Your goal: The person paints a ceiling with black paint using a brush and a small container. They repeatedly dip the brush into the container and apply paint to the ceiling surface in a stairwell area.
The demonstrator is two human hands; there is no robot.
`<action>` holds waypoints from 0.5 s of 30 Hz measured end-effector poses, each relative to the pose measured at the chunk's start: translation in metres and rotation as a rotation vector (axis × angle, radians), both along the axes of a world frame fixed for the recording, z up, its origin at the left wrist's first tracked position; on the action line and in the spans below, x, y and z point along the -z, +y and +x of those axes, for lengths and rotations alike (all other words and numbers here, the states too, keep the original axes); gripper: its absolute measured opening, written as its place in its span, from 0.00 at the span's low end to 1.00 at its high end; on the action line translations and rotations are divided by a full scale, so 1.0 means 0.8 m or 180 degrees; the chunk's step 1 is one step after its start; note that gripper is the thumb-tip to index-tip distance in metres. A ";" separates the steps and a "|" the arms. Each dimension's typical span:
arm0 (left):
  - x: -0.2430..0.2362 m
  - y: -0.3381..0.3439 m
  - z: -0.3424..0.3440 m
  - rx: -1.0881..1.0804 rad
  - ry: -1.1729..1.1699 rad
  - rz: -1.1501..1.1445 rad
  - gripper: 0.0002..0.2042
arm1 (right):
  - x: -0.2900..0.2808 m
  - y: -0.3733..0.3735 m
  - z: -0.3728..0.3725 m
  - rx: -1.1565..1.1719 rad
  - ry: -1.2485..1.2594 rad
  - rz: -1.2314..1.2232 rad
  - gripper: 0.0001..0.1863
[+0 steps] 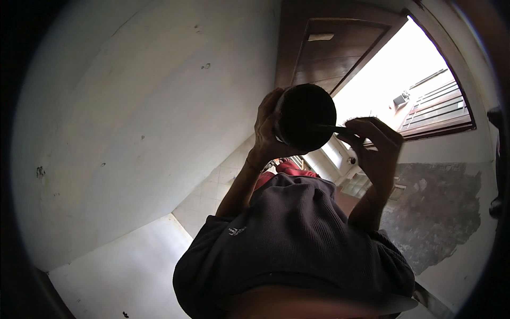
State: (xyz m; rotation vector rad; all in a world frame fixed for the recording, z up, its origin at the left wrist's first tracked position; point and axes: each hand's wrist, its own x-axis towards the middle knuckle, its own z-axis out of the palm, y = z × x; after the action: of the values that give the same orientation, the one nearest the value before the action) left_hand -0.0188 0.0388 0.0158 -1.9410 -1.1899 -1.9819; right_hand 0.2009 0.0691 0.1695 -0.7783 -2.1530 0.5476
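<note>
Head view, left hand gripping dark round bowl, right hand pinching thin handle beside it

The round dark object looks matt and smooth, though backlight hides its material, the dark sweater is ribbed knit cloth, the wall is matt, faintly scuffed white plaster with a rough grey bare patch, and the door is smooth brown wood.
</note>
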 end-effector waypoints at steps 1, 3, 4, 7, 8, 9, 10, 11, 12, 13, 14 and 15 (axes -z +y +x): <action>0.004 -0.002 0.002 -0.0020 0.0101 -0.0037 0.59 | 0.008 0.004 -0.009 -0.0059 0.0073 -0.0074 0.12; 0.011 -0.007 0.008 0.0045 -0.0062 -0.0125 0.59 | 0.027 0.018 -0.025 0.0014 0.0344 -0.0098 0.16; 0.016 -0.009 0.011 0.0081 -0.0121 -0.0153 0.58 | 0.037 0.020 -0.026 0.0097 0.0515 -0.0033 0.18; 0.026 -0.026 0.010 0.0067 -0.0322 -0.0740 0.60 | 0.067 0.039 -0.011 0.0144 0.0745 0.0031 0.39; 0.030 -0.035 0.006 0.0098 -0.0405 -0.0843 0.60 | 0.079 0.046 -0.005 0.0093 0.0916 -0.0082 0.43; 0.032 -0.045 0.004 0.0124 -0.0487 -0.0981 0.60 | 0.091 0.055 0.004 0.0106 0.1030 -0.0299 0.47; 0.036 -0.054 0.004 0.0153 -0.0540 -0.1021 0.60 | 0.107 0.065 0.010 -0.0136 0.0860 -0.0641 0.56; 0.039 -0.061 0.004 0.0175 -0.0592 -0.1047 0.60 | 0.122 0.074 0.017 -0.0502 0.0532 -0.0922 0.58; 0.042 -0.066 0.006 0.0189 -0.0633 -0.1047 0.60 | 0.146 0.068 0.016 -0.0536 0.0247 -0.1013 0.56; 0.045 -0.067 0.008 0.0221 -0.0673 -0.1017 0.60 | 0.171 0.063 0.015 -0.0517 0.0005 -0.1137 0.55; 0.046 -0.066 0.011 0.0231 -0.0714 -0.1019 0.60 | 0.199 0.054 0.011 -0.0534 0.0058 -0.1135 0.54; 0.048 -0.061 0.015 0.0265 -0.0754 -0.1008 0.60 | 0.227 0.043 0.007 -0.0533 0.0116 -0.1141 0.54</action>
State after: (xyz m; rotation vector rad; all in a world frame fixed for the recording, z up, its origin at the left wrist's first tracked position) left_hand -0.0071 -0.0100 -0.0224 -1.9595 -1.5918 -2.2329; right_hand 0.2062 0.1034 -0.0120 -0.7717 -2.1251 1.0475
